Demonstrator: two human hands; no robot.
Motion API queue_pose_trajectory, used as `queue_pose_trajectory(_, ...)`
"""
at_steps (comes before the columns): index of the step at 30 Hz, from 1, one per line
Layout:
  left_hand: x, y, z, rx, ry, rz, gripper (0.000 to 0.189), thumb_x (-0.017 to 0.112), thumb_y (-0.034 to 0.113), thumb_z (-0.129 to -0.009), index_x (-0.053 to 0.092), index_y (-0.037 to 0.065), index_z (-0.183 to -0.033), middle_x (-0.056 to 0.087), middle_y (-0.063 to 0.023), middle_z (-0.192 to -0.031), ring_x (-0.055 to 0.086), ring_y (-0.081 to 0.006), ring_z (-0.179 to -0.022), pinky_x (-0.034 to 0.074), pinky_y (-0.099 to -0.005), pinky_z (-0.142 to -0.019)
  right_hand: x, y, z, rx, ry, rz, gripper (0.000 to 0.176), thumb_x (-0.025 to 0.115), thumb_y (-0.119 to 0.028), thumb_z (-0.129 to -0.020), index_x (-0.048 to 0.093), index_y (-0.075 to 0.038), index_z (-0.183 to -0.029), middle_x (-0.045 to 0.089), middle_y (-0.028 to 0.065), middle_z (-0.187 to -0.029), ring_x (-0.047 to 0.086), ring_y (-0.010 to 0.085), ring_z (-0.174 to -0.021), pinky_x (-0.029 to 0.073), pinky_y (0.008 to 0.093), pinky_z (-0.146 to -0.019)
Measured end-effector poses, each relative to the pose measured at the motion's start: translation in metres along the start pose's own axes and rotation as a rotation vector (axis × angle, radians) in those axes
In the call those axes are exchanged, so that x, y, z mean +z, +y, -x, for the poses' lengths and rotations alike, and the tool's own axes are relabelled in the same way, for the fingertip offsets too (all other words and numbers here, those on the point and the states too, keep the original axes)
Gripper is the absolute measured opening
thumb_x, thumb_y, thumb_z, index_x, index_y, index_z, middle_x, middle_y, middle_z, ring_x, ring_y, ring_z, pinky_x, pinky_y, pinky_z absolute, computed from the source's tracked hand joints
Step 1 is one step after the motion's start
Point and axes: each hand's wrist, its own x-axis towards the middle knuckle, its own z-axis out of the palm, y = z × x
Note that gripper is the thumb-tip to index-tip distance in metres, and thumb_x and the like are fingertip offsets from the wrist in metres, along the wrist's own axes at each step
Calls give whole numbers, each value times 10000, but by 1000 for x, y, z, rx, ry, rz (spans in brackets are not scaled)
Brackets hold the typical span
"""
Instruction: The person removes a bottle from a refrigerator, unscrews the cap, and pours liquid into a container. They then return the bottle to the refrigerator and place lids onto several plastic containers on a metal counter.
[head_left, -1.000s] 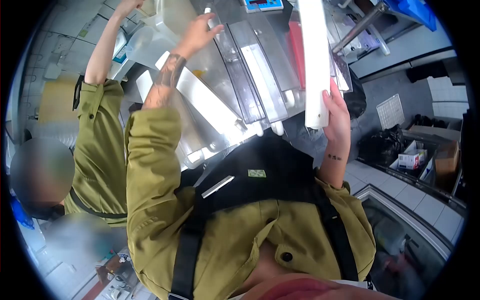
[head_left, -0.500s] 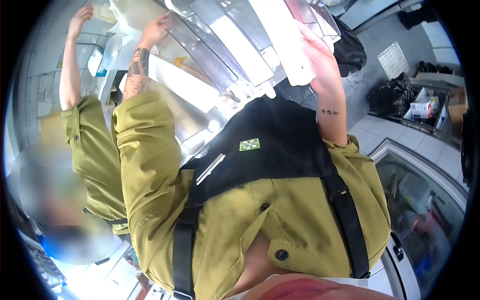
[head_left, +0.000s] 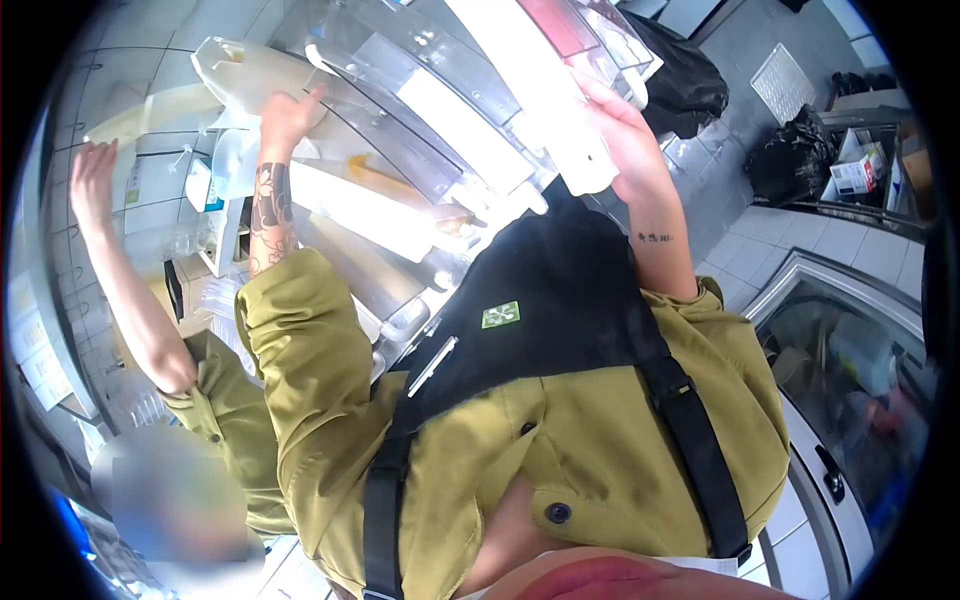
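Several long clear plastic bins [head_left: 400, 125] with white panels lie side by side in front of my chest. My left hand [head_left: 288, 120], on the tattooed forearm, has its fingers curled beside the edge of the leftmost bin; what they hold, if anything, is hidden. A cloudy plastic tub [head_left: 245, 75] lies just beyond it. On the right, my right hand [head_left: 625, 140] grips a long white panel [head_left: 540, 95] near its lower end, fingers along its right side. Against that panel lies a clear bin with pink contents [head_left: 562, 28].
To the left, a co-worker's raised hand [head_left: 95, 175] is by a pale translucent piece [head_left: 150, 112]. Black bags [head_left: 690, 85] and an open crate [head_left: 865, 175] are on the right. A glass-doored cabinet [head_left: 840, 340] stands near my right elbow.
My left hand has moved down and left along the bins. My right hand keeps its grip on the white panel. The co-worker's arm and head have shifted in view, the hand now lower.
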Motion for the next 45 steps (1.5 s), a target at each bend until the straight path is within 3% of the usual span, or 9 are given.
queue_pose_trajectory(3,-6,38,45,-249,-390,544,428,574,290,-881,549,-116,-1013,668,-213,-807,687,-249,-671,564,-294,-588,-13,-9,10,-8,-28,-40,430,524,-82,-923,447,34,-1330,554,78,-1241,529,129,-1105,406,250,-937)
queue_pose_trajectory(6,22,32,48,-114,-451,695,273,559,188,-892,560,-83,-928,670,-182,-811,674,-186,-624,551,-233,-534,-22,1,9,-22,-6,-82,448,540,-72,-916,437,33,-1339,532,85,-1286,513,138,-1148,397,256,-958)
queue_pose_trajectory(14,38,15,-26,145,-31,482,189,624,166,-789,624,-13,-732,638,-98,-620,669,-181,-619,513,-301,-588,-22,-6,7,0,47,-31,459,530,-50,-921,414,27,-1358,525,76,-1296,503,131,-1157,392,257,-964)
queue_pose_trajectory(20,16,32,-76,225,162,300,223,583,167,-786,674,-21,-862,667,-120,-654,682,-231,-635,528,-310,-628,-24,-11,5,41,13,-39,460,519,-38,-925,403,27,-1365,527,87,-1293,506,135,-1154,388,259,-970)
queue_pose_trajectory(29,-12,58,-154,41,385,-64,325,663,228,-730,682,26,-984,639,-248,-1018,616,-383,-995,510,-438,-852,-22,-19,4,76,-30,38,477,549,-43,-912,408,26,-1362,560,65,-1239,548,104,-1067,426,239,-910)
queue_pose_trajectory(39,-51,100,-159,385,763,-270,253,504,229,-899,643,17,-901,674,-183,-863,673,-334,-833,547,-417,-692,-14,-9,11,86,-130,313,419,579,-98,-907,481,13,-1299,605,66,-1133,546,102,-1027,435,251,-873)
queue_pose_trajectory(40,-57,104,-144,427,597,-105,290,506,266,-906,641,13,-945,677,-174,-880,676,-312,-818,543,-402,-696,-9,-3,11,146,-125,380,411,583,-137,-905,495,-5,-1284,629,58,-1021,583,87,-851,477,242,-742)
queue_pose_trajectory(41,-61,105,-127,463,428,58,333,507,304,-913,640,8,-989,681,-165,-898,678,-290,-803,538,-386,-700,-3,14,7,-117,-140,428,415,579,-152,-905,489,-11,-1284,621,53,-892,559,67,-662,473,233,-601)
queue_pose_trajectory(45,-48,84,-88,537,-107,379,493,496,412,-935,591,-16,-1162,670,-124,-1033,644,-191,-852,495,-316,-782,22,18,1,130,-178,427,420,564,-127,-914,464,14,-1297,628,58,-937,550,61,-727,464,233,-633)
